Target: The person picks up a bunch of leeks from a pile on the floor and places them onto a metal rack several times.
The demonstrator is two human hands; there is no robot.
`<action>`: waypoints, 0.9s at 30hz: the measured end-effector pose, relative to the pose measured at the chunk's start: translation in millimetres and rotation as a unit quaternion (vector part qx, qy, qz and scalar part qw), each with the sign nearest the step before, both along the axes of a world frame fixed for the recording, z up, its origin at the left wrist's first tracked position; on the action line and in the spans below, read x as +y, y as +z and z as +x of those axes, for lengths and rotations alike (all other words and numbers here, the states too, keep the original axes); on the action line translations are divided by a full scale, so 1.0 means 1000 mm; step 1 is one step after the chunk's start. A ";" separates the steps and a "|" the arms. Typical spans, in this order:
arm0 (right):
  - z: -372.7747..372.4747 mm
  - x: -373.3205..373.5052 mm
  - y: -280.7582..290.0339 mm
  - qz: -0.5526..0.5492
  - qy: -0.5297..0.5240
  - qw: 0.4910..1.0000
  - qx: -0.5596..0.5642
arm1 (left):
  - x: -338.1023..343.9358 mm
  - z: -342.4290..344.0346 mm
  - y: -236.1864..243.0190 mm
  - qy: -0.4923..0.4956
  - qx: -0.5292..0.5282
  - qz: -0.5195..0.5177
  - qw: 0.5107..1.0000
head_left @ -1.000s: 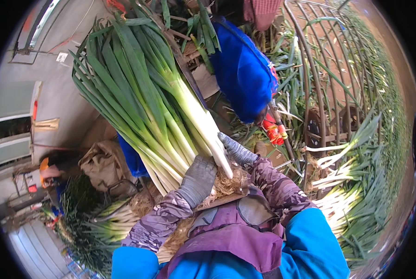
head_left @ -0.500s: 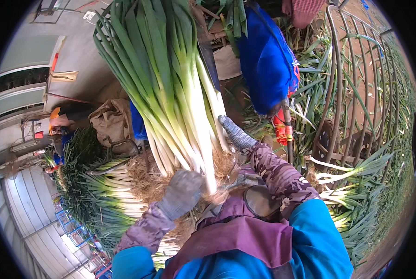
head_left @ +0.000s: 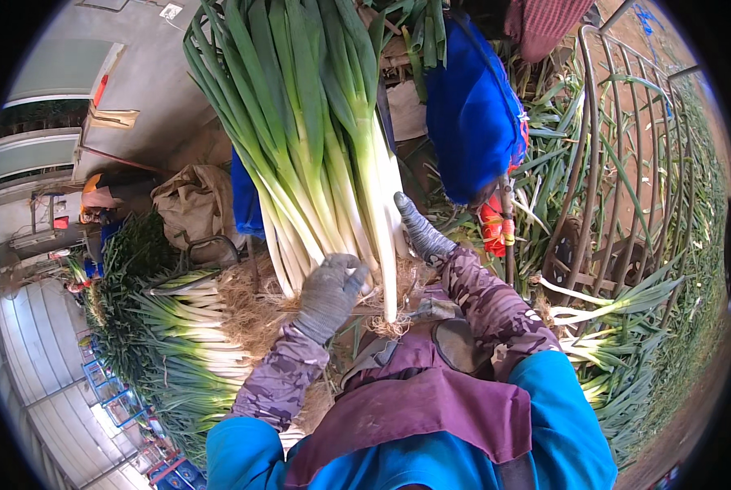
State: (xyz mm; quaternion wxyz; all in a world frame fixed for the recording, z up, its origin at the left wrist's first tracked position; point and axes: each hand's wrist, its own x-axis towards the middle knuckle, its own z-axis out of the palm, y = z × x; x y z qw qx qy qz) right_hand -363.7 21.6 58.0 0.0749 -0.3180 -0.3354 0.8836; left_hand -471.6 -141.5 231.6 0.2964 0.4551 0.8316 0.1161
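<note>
A large bundle of leeks (head_left: pixel 320 155) lies before me, green leaves away from me and white stalks and roots towards me. My left hand (head_left: pixel 328 296), in a grey knit glove, is at the lower stalks on the left, its fingers curled over a leek and the thumb bent beside it. The stalks partly hide what its fingertips touch. My right hand (head_left: pixel 424 230), in a grey striped glove, rests along the bundle's right side with its fingers stretched out. One leek (head_left: pixel 388 278) sticks out nearer to me than the others, its roots above my apron.
More leeks (head_left: pixel 210 343) are piled at the left, beside a tan sack (head_left: pixel 198 204). A blue bag-like bundle (head_left: pixel 473 114) hangs at the right. A bent metal rack (head_left: pixel 586 155) stands beyond it. Loose leeks (head_left: pixel 598 327) and leaves cover the right side. Another person (head_left: pixel 100 208) is far left.
My left hand has moved up the stalks, away from the root end. The bundle has shifted slightly right in view. My right hand stays along the bundle's side.
</note>
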 end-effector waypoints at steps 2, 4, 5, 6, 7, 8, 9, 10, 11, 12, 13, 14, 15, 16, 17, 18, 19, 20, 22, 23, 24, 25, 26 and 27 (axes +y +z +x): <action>0.000 0.001 0.020 0.026 0.006 0.999 -0.024 | -0.015 0.016 -0.009 0.089 -0.138 0.014 0.986; 0.002 0.003 0.039 0.040 0.015 0.998 -0.039 | -0.028 0.032 -0.034 0.101 -0.169 0.041 0.980; 0.000 0.003 0.038 0.049 0.014 0.997 -0.056 | -0.031 0.040 -0.052 0.095 -0.138 0.063 0.984; 0.001 0.004 0.034 0.047 0.010 0.997 -0.069 | -0.029 0.048 -0.064 0.086 -0.109 0.083 0.987; 0.001 0.004 0.029 0.044 0.007 0.996 -0.080 | -0.017 0.051 -0.070 0.109 -0.144 0.118 0.976; 0.000 0.002 0.017 0.033 0.003 0.996 -0.084 | -0.005 0.049 -0.074 0.129 -0.191 0.123 0.965; -0.001 0.001 0.010 0.020 0.000 0.997 -0.078 | 0.009 0.044 -0.077 0.150 -0.236 0.126 0.952; -0.001 -0.001 0.006 0.008 -0.002 0.997 -0.072 | 0.026 0.041 -0.075 0.169 -0.292 0.140 0.931; -0.001 -0.002 0.001 -0.004 -0.004 0.998 -0.056 | 0.043 0.038 -0.072 0.189 -0.346 0.153 0.906; 0.000 -0.003 -0.004 -0.017 -0.009 0.999 -0.040 | 0.062 0.037 -0.064 0.220 -0.399 0.184 0.871; -0.003 -0.005 -0.012 -0.016 -0.030 0.999 -0.025 | 0.068 0.031 -0.076 0.289 -0.449 0.175 0.827; -0.005 -0.008 -0.019 -0.016 -0.050 0.999 -0.011 | 0.071 0.030 -0.073 0.323 -0.480 0.178 0.796; -0.007 -0.010 -0.027 -0.016 -0.072 0.997 0.004 | 0.076 0.029 -0.069 0.357 -0.508 0.181 0.763; -0.008 -0.014 -0.026 0.011 -0.075 0.996 0.048 | 0.079 0.028 -0.065 0.395 -0.531 0.186 0.726; -0.007 -0.017 -0.025 0.023 -0.073 0.996 0.043 | 0.083 0.024 -0.059 0.389 -0.528 0.175 0.734; -0.006 -0.015 -0.005 0.035 -0.072 0.996 0.038 | 0.088 0.018 -0.051 0.383 -0.525 0.164 0.742; -0.004 -0.010 0.011 0.056 -0.072 0.995 0.035 | 0.096 0.016 -0.046 0.365 -0.510 0.175 0.759; -0.004 -0.008 0.017 0.055 -0.075 0.995 0.037 | 0.103 0.013 -0.045 0.347 -0.495 0.186 0.774; -0.003 -0.004 0.021 0.048 -0.075 0.995 0.038 | 0.119 0.000 -0.055 0.357 -0.505 0.165 0.768; -0.004 -0.008 0.010 0.047 -0.066 0.996 0.043 | 0.124 -0.002 -0.058 0.366 -0.511 0.166 0.760; -0.004 -0.009 0.009 0.050 -0.071 0.995 0.044 | 0.130 -0.003 -0.060 0.375 -0.517 0.166 0.751; -0.004 -0.010 0.008 0.054 -0.076 0.995 0.045 | 0.131 -0.006 -0.071 0.385 -0.505 0.180 0.751; -0.005 -0.011 0.006 0.057 -0.081 0.994 0.046 | 0.132 -0.011 -0.077 0.409 -0.516 0.194 0.727; -0.010 -0.015 -0.005 0.066 -0.080 0.994 0.045 | 0.131 -0.021 -0.091 0.395 -0.522 0.196 0.730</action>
